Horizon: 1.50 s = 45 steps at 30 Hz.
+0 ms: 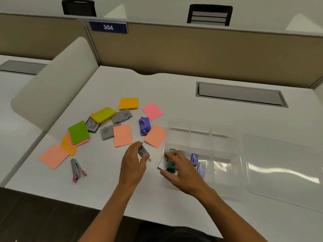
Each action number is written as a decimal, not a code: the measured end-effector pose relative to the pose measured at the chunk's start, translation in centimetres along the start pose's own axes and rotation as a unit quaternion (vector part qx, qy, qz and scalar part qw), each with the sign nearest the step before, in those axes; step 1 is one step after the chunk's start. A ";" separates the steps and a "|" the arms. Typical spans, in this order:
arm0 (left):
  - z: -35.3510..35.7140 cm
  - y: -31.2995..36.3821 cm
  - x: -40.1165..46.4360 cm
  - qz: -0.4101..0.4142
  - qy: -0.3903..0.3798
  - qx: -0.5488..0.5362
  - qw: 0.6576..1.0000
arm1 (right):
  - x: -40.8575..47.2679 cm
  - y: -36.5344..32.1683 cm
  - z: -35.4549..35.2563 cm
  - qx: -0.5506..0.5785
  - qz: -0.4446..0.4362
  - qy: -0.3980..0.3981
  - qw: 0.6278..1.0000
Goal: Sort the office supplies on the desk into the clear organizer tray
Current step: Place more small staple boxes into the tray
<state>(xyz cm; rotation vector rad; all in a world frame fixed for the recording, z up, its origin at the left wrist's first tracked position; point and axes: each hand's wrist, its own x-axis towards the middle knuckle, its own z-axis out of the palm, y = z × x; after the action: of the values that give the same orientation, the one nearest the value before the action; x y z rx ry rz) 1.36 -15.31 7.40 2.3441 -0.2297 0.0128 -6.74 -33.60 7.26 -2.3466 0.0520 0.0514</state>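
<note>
The clear organizer tray (227, 137) lies on the white desk at the right. My left hand (133, 163) is shut on a small grey box with a barcode label (143, 151), just left of the tray. My right hand (176, 169) rests over the tray's near-left compartment, fingers around a small grey box (162, 163) beside a green stapler (171, 167). Two small blue boxes (197, 162) sit in the compartment to the right. A purple stapler (144, 126), a grey-and-pink stapler (76, 169), grey boxes (121, 116) and coloured sticky notes (122, 135) are scattered to the left.
The tray's clear lid (283, 165) lies right of the tray. A grey cable hatch (241, 94) is set into the desk at the back right. A tan partition (192, 49) with a "304" sign (108, 27) bounds the far edge. A small yellow item (150, 159) lies under my left hand.
</note>
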 end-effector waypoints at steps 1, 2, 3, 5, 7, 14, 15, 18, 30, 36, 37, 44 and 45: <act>0.4 0.6 0.0 0.010 -0.003 -0.004 1.000 | -0.5 0.6 -0.7 0.004 0.007 0.017 1.000; 0.7 1.3 0.0 0.018 -0.007 -0.008 1.000 | -0.9 1.1 -1.3 0.005 0.015 0.034 0.999; 1.1 1.9 0.0 0.028 -0.013 -0.012 0.999 | -1.3 1.8 -1.9 0.003 0.022 0.048 0.999; 1.9 3.2 0.1 0.062 -0.033 -0.021 0.997 | -1.9 3.1 -2.9 -0.009 0.041 0.069 0.997; 2.8 4.3 0.2 0.101 -0.057 -0.027 0.993 | -2.3 4.4 -3.5 -0.037 0.068 0.080 0.994; 6.8 7.0 0.9 0.175 -0.177 0.002 0.969 | -3.5 7.7 -4.6 -0.116 0.145 0.077 0.980; 7.3 7.2 0.9 0.182 -0.189 0.002 0.965 | -3.6 7.9 -4.7 -0.124 0.146 0.071 0.979; 8.8 7.7 1.1 0.208 -0.222 0.016 0.952 | -3.7 8.3 -4.9 -0.143 0.139 0.067 0.978; 11.0 9.0 1.2 0.162 -0.276 0.104 0.942 | -3.3 8.7 -4.7 -0.180 0.148 0.053 0.971; 11.2 9.1 0.8 0.187 -0.278 0.140 0.932 | -3.2 8.9 -4.9 -0.196 0.144 0.063 0.968; 11.2 9.1 0.7 0.187 -0.277 0.139 0.932 | -3.2 8.9 -4.9 -0.191 0.146 0.068 0.968; 11.7 8.2 -0.3 0.178 -0.280 0.139 0.933 | -3.2 9.2 -5.5 -0.144 0.182 0.091 0.968; 11.7 7.9 -0.4 0.180 -0.285 0.146 0.930 | -3.1 9.2 -5.5 -0.141 0.182 0.092 0.969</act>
<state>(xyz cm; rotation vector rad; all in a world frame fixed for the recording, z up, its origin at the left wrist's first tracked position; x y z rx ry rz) -1.04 -28.94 4.61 2.5113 -1.0023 -0.4903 -10.24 -43.90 4.77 -2.5887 0.6043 0.0224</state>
